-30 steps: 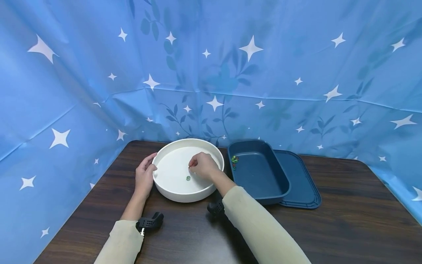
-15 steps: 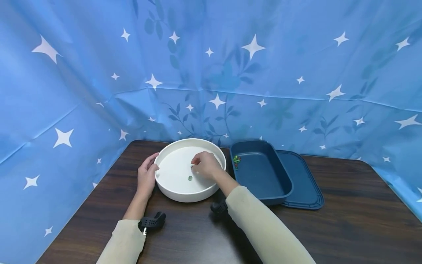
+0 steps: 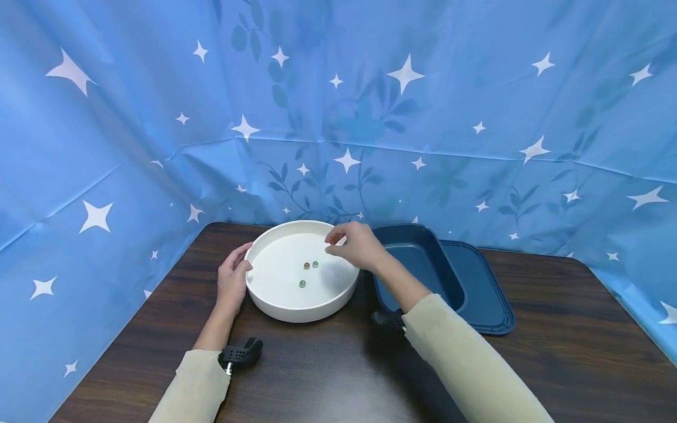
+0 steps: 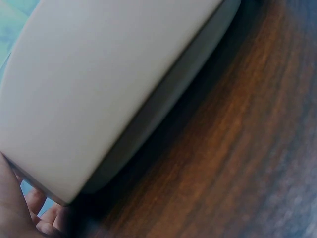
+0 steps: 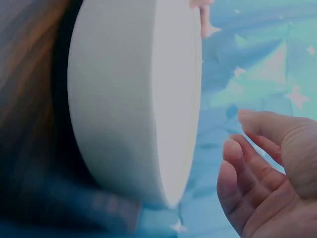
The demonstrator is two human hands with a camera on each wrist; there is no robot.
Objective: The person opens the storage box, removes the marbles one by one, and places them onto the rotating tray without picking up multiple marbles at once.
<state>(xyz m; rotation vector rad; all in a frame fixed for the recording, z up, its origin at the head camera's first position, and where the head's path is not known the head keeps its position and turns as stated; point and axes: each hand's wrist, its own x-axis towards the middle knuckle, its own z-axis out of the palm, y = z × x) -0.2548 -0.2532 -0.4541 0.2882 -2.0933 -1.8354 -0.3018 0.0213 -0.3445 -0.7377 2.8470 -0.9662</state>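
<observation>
While the left hand (image 3: pixel 231 282) grips the left side of the white tray (image 3: pixel 298 315), thumb at the rim and fingers round the outer wall, the right hand (image 3: pixel 359 244) is raised over the tray's right edge, released, fingers loosely bent, thumb tip apart from the fingertips, nothing visible between them. Tray is round, shallow, smooth and matt, with a straight wall. On its floor, right of the middle, sit three small, roundish, glassy-looking beads: one orange bead (image 3: pixel 307 265), one pale green bead (image 3: pixel 315 264) just beside it, and a second green bead (image 3: pixel 302 284) nearer the person. To the right, one dark blue box (image 3: pixel 423 258), deep, rectangular, rounded corners; right hand and forearm block its near-left part from the head camera. One flat lid (image 3: pixel 478 288), same dark blue, ridged border, lies partly behind and under the box's right side. Everything's on one dark brown table (image 3: pixel 317 376) with streaky wood grain and rounded far corners. Two black wrist mounts (image 3: pixel 240 355), one per wrist, perforated; two cream sleeves (image 3: pixel 471 358), plain cloth. Behind, blue creased fabric (image 3: pixel 449 106) printed with many white four-pointed stars and darker leaf sprigs. Left wrist view is mostly tray wall and table.
</observation>
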